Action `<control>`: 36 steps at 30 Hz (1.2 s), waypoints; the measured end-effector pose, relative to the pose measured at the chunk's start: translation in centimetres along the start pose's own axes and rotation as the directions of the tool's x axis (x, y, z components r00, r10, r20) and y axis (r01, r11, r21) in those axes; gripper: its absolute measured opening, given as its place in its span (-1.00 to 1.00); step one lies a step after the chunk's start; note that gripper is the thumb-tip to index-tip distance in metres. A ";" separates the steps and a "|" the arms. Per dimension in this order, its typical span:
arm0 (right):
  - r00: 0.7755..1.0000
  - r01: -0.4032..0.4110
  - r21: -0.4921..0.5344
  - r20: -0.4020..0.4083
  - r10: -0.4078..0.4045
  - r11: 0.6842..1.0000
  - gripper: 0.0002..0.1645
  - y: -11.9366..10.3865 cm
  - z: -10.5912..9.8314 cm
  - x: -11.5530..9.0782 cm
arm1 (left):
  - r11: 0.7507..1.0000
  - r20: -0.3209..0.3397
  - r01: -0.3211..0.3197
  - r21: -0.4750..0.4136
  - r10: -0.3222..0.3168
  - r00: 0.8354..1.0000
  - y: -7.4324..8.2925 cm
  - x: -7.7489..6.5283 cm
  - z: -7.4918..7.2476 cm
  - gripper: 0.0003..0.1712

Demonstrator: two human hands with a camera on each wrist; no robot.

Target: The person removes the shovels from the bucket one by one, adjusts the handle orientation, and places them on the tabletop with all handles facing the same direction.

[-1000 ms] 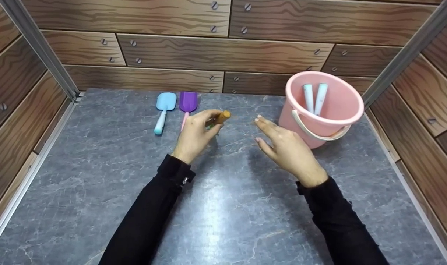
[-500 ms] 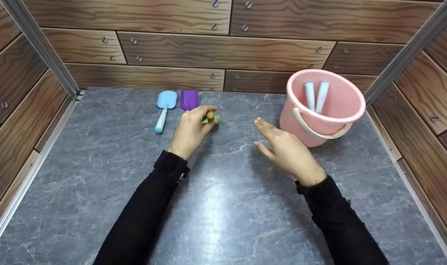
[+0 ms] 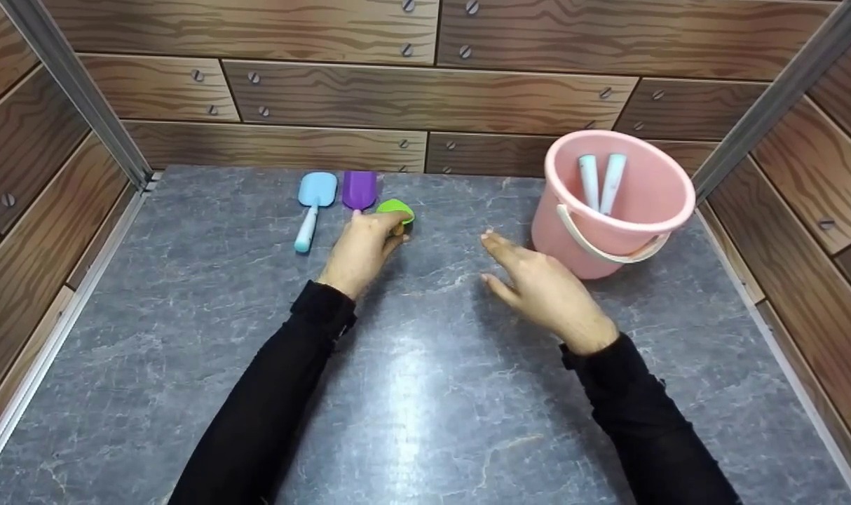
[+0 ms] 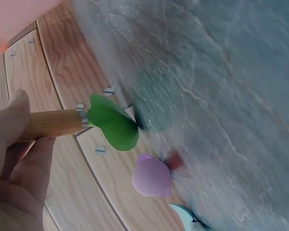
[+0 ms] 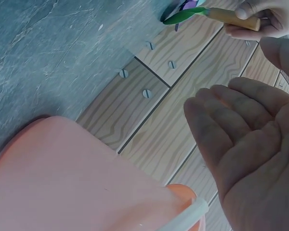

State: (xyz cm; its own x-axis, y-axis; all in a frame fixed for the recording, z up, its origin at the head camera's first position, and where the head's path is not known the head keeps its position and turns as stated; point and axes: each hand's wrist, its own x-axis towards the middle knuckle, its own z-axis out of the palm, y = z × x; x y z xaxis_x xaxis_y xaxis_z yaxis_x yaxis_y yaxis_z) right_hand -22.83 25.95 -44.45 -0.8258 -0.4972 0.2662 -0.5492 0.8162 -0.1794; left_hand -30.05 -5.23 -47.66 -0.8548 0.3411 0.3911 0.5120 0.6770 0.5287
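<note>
My left hand (image 3: 359, 251) pinches the wooden handle (image 4: 55, 123) of a small garden trowel between thumb and fingers. Its green blade (image 3: 396, 208) points down and away, close over the grey tabletop in the left wrist view. Left of it lie a purple toy shovel (image 3: 359, 189), its handle hidden behind my hand, and a light blue toy shovel (image 3: 317, 191). My right hand (image 3: 548, 291) hovers over the table with fingers extended and nothing in it, the palm (image 5: 260, 159) showing in the right wrist view. Close beyond it stands a pink bucket (image 3: 573, 242).
Two light blue handles (image 3: 589, 184) stick up inside the bucket, whose white carrying handle (image 3: 601, 254) hangs at the front. Wood-patterned panels (image 3: 425, 98) wall the table (image 3: 425, 393) at the back and both sides, with metal rails at the corners.
My left hand has shifted slightly left and turned the trowel, so its green blade now shows beyond the fingers and its handle end is less visible. The right hand has barely moved.
</note>
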 end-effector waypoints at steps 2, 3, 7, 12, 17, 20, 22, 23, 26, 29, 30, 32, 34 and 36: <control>1.000 -0.005 0.005 0.014 0.005 1.000 -0.24 0.0 0.0 0.0 | 1.000 0.027 0.000 0.012 0.000 1.000 0.0 0.0 0.1 -0.72; 1.000 -0.009 0.008 0.019 0.009 1.000 -0.24 0.0 0.0 0.0 | 1.000 0.041 -0.003 0.019 0.002 0.999 0.0 0.1 0.1 -0.74; 0.999 -0.020 0.016 0.049 0.019 1.000 -0.21 0.0 0.1 -0.1 | 0.999 0.088 -0.002 0.038 -0.001 0.996 -0.1 0.4 0.3 -0.71; 0.996 -0.015 0.020 0.083 0.014 1.000 -0.16 -0.2 0.4 -0.1 | 0.994 0.131 -0.034 0.101 0.021 0.991 -0.2 0.8 0.5 -0.77; 0.993 -0.013 0.037 0.114 0.009 0.999 -0.12 -0.7 0.8 -0.1 | 0.974 0.194 -0.133 0.181 0.098 0.976 -0.4 1.3 0.8 -0.93; 0.992 -0.011 0.043 0.128 0.006 0.999 -0.10 -0.9 1.2 -0.1 | 0.972 0.220 -0.134 0.195 0.089 0.971 -0.5 1.4 0.9 -0.90; 0.991 -0.005 0.047 0.130 -0.001 0.999 -0.09 -1.1 1.4 -0.1 | 0.972 0.238 -0.125 0.199 0.075 0.968 -0.6 1.5 1.0 -0.92; 0.991 -0.002 0.046 0.131 -0.004 0.999 -0.09 -1.2 1.5 -0.1 | 0.972 0.248 -0.121 0.202 0.069 0.966 -0.6 1.6 1.0 -0.93; 0.991 0.008 0.049 0.134 -0.014 0.999 -0.10 -1.4 1.8 0.0 | 0.969 0.266 -0.126 0.213 0.067 0.962 -0.8 1.7 1.3 -0.92; 0.989 0.016 0.045 0.143 -0.022 0.999 -0.09 -1.6 1.9 0.0 | 0.963 0.280 -0.133 0.233 0.064 0.958 -0.9 1.8 1.5 -0.92; 0.989 0.019 0.045 0.145 -0.025 0.999 -0.09 -1.6 1.9 0.0 | 0.961 0.284 -0.132 0.241 0.060 0.957 -0.9 1.9 1.6 -0.92; 0.989 0.027 0.041 0.141 -0.032 0.999 -0.10 -1.6 2.0 0.0 | 0.958 0.290 -0.126 0.259 0.047 0.956 -0.9 2.0 1.7 -0.90; 0.990 0.032 0.039 0.133 -0.037 0.999 -0.11 -1.7 1.9 0.0 | 0.954 0.289 -0.117 0.277 0.034 0.957 -0.9 2.1 1.8 -0.89; 0.991 0.037 0.034 0.127 -0.041 0.999 -0.11 -1.7 1.9 0.0 | 0.952 0.286 -0.107 0.286 0.022 0.958 -1.0 2.2 1.9 -0.88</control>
State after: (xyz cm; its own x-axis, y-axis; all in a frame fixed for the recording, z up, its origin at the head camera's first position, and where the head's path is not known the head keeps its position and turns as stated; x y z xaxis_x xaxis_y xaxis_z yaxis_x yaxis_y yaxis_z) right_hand -22.20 24.01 -45.98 -0.8122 -0.5634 0.1512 -0.5833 0.7869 -0.2014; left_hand -32.65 -3.91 -48.79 -0.8318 0.5283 0.1703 0.5550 0.7945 0.2464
